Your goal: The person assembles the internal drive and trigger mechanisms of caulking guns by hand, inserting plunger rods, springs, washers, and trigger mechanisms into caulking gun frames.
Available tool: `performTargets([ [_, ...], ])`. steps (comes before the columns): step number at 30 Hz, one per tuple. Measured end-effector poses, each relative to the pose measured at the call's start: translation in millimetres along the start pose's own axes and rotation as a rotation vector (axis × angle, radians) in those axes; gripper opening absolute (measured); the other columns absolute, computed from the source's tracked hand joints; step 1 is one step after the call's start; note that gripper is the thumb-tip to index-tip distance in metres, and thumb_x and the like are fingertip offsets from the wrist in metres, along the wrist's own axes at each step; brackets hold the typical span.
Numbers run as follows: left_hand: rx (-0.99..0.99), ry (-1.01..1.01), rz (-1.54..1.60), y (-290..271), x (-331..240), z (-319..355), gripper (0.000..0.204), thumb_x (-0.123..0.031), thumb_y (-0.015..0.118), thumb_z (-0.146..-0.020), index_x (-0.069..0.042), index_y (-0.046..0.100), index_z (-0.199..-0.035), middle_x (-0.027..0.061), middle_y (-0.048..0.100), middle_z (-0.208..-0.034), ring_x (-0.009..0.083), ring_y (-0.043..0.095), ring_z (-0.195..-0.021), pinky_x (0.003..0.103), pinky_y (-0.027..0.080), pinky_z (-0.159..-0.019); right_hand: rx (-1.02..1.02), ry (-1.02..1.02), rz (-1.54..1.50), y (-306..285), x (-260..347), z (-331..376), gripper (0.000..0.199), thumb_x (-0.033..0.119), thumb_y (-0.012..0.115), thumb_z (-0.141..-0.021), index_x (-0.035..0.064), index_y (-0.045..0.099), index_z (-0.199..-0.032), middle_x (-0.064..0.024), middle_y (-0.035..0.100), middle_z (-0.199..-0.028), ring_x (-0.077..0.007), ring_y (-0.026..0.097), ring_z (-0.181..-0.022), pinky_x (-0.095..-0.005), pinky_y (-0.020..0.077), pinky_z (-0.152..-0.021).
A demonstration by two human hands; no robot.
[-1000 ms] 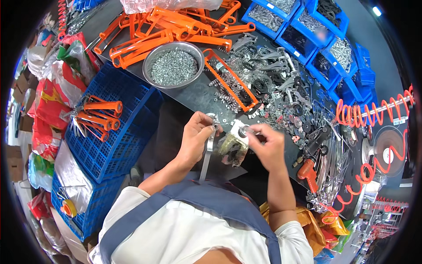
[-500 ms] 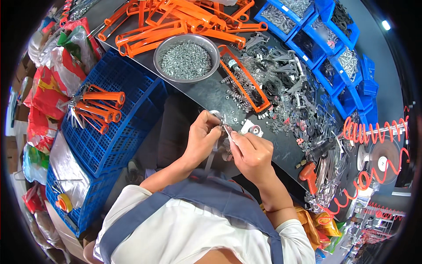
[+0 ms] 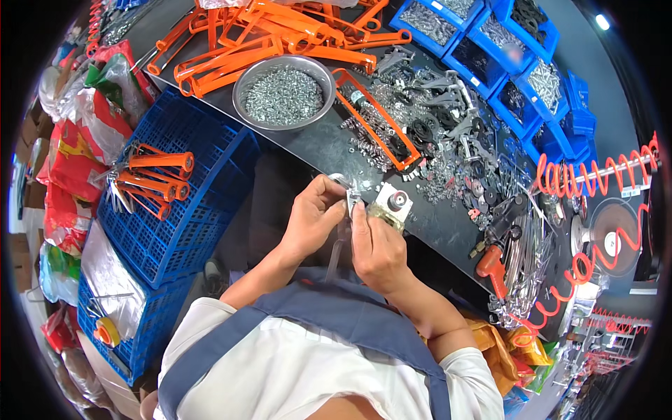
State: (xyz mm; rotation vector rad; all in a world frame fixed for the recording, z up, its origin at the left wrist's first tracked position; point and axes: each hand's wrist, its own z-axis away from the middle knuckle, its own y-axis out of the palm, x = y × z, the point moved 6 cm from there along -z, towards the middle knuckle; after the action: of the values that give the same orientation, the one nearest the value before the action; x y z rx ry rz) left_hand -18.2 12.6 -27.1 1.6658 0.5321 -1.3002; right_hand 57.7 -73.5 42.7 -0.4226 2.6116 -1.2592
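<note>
Both sets of fingertips met over one small metal part point(image 3: 352, 203), pinched between my left hand point(image 3: 311, 220) and right hand point(image 3: 374, 245) just above the near edge of the dark workbench point(image 3: 315, 143). I judged it light, stiff and slick, best gripped by its flat edges. A thin metal strip point(image 3: 336, 253) hung below the hands. Just beside them sat a small white fixture block point(image 3: 393, 203); farther off stood a steel bowl of screws point(image 3: 283, 92), orange frames point(image 3: 266, 35) and a blue crate point(image 3: 178, 203).
</note>
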Motion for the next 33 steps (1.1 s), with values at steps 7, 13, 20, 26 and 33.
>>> performTargets([
  [7, -0.06, -0.144, 0.077, 13, 7, -3, 0.009, 0.005, 0.051, -0.085, 0.001, 0.047, -0.092, 0.0142, 0.062, -0.088, 0.0128, 0.059, -0.076, 0.025, 0.048, -0.066, 0.009, 0.17, -0.422, -49, -21, 0, 0.023, -0.007, 0.062, -0.078, -0.0084, 0.06, -0.101, -0.0119, 0.061, -0.068, -0.0235, 0.059, -0.052, -0.0307, 0.0475, -0.047],
  [13, -0.042, -0.185, 0.215, 30, 10, -1, 0.01, 0.008, 0.05, -0.082, 0.001, 0.049, -0.089, 0.0101, 0.059, -0.082, 0.0106, 0.056, -0.071, 0.023, 0.047, -0.063, -0.013, 0.103, -0.292, -39, -29, 11, 0.025, 0.001, 0.064, -0.078, -0.0088, 0.061, -0.1, -0.0063, 0.051, -0.063, -0.0178, 0.053, -0.05, -0.0296, 0.0427, -0.044],
  [20, -0.067, -0.048, -0.048, 19, 15, 2, 0.008, 0.005, 0.051, -0.081, 0.002, 0.051, -0.088, 0.0075, 0.059, -0.079, 0.0067, 0.053, -0.069, 0.021, 0.044, -0.06, 0.16, 0.035, -0.316, -37, -29, -5, 0.023, 0.003, 0.061, -0.075, -0.0068, 0.058, -0.096, -0.0071, 0.052, -0.066, -0.0195, 0.056, -0.053, -0.0297, 0.0458, -0.046],
  [26, -0.062, -0.134, 0.025, 9, 23, 4, 0.007, 0.003, 0.052, -0.083, 0.003, 0.051, -0.09, 0.0064, 0.059, -0.08, 0.0066, 0.054, -0.07, 0.022, 0.044, -0.059, 0.309, -0.023, -0.125, -23, -3, -15, 0.02, 0.004, 0.056, -0.073, -0.0068, 0.056, -0.09, -0.0046, 0.047, -0.064, -0.0151, 0.055, -0.053, -0.0269, 0.0449, -0.045],
  [33, 0.276, -0.085, 0.123, 19, -1, 10, 0.047, -0.022, 0.068, -0.084, 0.004, 0.045, -0.116, 0.013, 0.06, -0.104, 0.0175, 0.056, -0.101, 0.031, 0.044, -0.088, 0.075, 0.047, 0.131, -7, -1, 1, 0.036, 0.004, 0.054, -0.075, -0.0151, 0.058, -0.104, -0.0071, 0.051, -0.067, -0.0152, 0.054, -0.056, -0.0259, 0.0431, -0.046],
])
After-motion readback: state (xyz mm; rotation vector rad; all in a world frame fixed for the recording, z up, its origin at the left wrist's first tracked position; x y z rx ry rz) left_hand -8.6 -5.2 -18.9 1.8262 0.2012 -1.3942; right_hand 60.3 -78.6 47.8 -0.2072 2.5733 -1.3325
